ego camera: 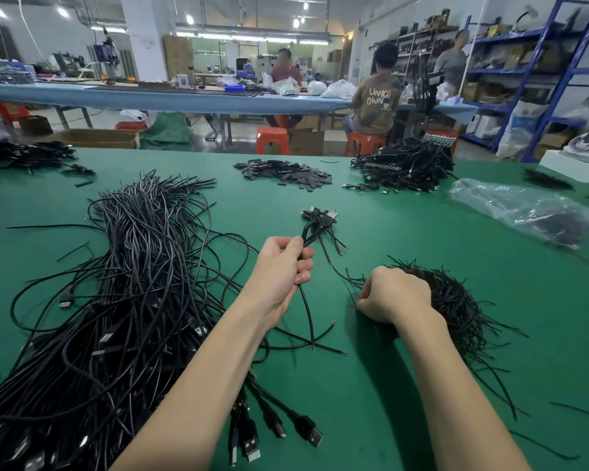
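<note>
My left hand (281, 271) grips a folded black cable (308, 311) above the green table (388, 385); the cable's loop sticks up past my fingers and its loose ends trail down to the table. My right hand (393, 294) is curled at the left edge of a pile of thin black ties (456, 300), fingertips down among them; what they pinch is hidden. A few bundled cables with plugs (322, 217) lie just beyond my left hand. A large heap of black USB cables (123, 300) spreads over the left of the table.
A pile of small black sleeves (286, 173) and a stack of bundled cables (405, 168) lie at the far edge. A clear plastic bag (524, 209) sits at right. Beyond the table, people sit on red stools at another bench; blue shelving stands at right.
</note>
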A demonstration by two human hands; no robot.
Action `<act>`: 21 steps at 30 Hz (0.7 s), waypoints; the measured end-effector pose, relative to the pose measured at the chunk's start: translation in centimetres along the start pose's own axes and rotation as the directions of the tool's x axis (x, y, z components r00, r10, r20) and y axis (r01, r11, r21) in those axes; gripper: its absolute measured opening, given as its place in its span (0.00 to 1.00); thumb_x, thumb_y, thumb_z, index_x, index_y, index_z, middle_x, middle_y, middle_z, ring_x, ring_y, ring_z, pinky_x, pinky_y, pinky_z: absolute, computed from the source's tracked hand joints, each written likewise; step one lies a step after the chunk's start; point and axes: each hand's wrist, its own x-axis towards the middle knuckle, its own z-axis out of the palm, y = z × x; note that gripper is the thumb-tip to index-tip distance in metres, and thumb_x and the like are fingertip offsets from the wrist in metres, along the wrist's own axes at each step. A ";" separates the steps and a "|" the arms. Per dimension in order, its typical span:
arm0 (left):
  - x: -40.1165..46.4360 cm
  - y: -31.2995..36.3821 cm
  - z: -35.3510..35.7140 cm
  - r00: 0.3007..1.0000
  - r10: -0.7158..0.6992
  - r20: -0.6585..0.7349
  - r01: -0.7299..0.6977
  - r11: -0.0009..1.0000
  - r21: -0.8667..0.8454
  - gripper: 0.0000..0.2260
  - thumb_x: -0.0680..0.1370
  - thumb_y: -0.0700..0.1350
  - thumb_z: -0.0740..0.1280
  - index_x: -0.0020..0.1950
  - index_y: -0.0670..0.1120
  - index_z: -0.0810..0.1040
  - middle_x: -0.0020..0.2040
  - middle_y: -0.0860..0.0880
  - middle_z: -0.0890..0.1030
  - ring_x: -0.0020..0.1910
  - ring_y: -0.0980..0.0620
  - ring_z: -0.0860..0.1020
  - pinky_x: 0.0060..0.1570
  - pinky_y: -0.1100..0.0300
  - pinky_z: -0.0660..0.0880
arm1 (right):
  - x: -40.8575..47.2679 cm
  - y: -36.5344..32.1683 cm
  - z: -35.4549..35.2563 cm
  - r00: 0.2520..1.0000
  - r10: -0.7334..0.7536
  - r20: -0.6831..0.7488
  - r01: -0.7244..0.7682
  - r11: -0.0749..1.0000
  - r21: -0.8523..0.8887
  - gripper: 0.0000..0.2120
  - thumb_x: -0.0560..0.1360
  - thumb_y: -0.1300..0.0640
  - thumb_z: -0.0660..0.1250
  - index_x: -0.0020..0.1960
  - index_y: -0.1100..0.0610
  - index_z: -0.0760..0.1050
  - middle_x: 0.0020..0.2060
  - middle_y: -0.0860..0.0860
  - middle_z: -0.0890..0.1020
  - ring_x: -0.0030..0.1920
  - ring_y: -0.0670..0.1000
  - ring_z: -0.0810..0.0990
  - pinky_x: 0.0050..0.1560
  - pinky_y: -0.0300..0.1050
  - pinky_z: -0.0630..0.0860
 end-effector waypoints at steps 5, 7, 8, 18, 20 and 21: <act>0.3 -0.2 -0.2 1.000 0.005 -0.002 -0.005 1.000 -0.015 0.01 0.84 0.39 0.58 0.54 0.42 0.68 0.39 0.47 0.73 0.28 0.57 0.65 0.24 0.66 0.62 | 0.0 -0.3 -0.2 1.000 0.005 0.018 -0.006 1.000 0.023 0.10 0.74 0.50 0.71 0.54 0.50 0.82 0.51 0.51 0.83 0.52 0.57 0.82 0.47 0.44 0.74; 0.3 -0.2 -0.3 1.000 0.007 0.002 -0.007 1.000 -0.018 0.01 0.84 0.39 0.58 0.54 0.42 0.68 0.39 0.47 0.73 0.28 0.58 0.66 0.24 0.66 0.63 | -0.1 -0.3 -0.1 1.000 -0.003 0.025 0.003 1.000 -0.002 0.09 0.75 0.51 0.70 0.54 0.51 0.82 0.51 0.52 0.83 0.51 0.57 0.81 0.47 0.44 0.73; 0.3 -0.2 -0.3 1.000 0.006 0.003 -0.006 1.000 -0.020 0.01 0.84 0.39 0.58 0.54 0.42 0.68 0.39 0.47 0.73 0.28 0.58 0.66 0.24 0.66 0.63 | -0.2 -0.4 0.0 1.000 -0.015 0.027 0.015 1.000 -0.020 0.09 0.75 0.51 0.68 0.53 0.52 0.81 0.51 0.52 0.83 0.49 0.57 0.80 0.46 0.44 0.72; 0.7 -0.9 -0.7 0.993 0.111 -0.046 -0.104 0.985 0.141 0.04 0.85 0.40 0.58 0.50 0.44 0.66 0.39 0.47 0.73 0.27 0.58 0.67 0.25 0.68 0.63 | -1.6 -1.6 -3.1 0.890 -0.231 -0.393 0.453 0.356 0.817 0.06 0.82 0.57 0.65 0.49 0.56 0.78 0.37 0.45 0.81 0.35 0.42 0.76 0.37 0.32 0.72; 0.7 -1.0 -0.7 0.989 0.136 -0.051 -0.124 0.974 0.192 0.04 0.85 0.42 0.58 0.50 0.44 0.66 0.40 0.48 0.74 0.28 0.59 0.68 0.26 0.69 0.65 | -2.0 -2.2 -3.3 0.860 -0.254 -0.442 0.500 0.252 0.829 0.04 0.81 0.59 0.66 0.49 0.58 0.79 0.36 0.45 0.81 0.34 0.40 0.77 0.37 0.33 0.73; 0.7 -1.0 -0.7 0.988 0.148 -0.048 -0.134 0.967 0.215 0.04 0.84 0.42 0.59 0.50 0.45 0.67 0.40 0.48 0.74 0.28 0.60 0.69 0.26 0.69 0.65 | -2.0 -2.5 -3.2 0.852 -0.264 -0.452 0.512 0.249 0.822 0.04 0.81 0.60 0.67 0.49 0.58 0.79 0.36 0.46 0.81 0.34 0.41 0.78 0.37 0.35 0.74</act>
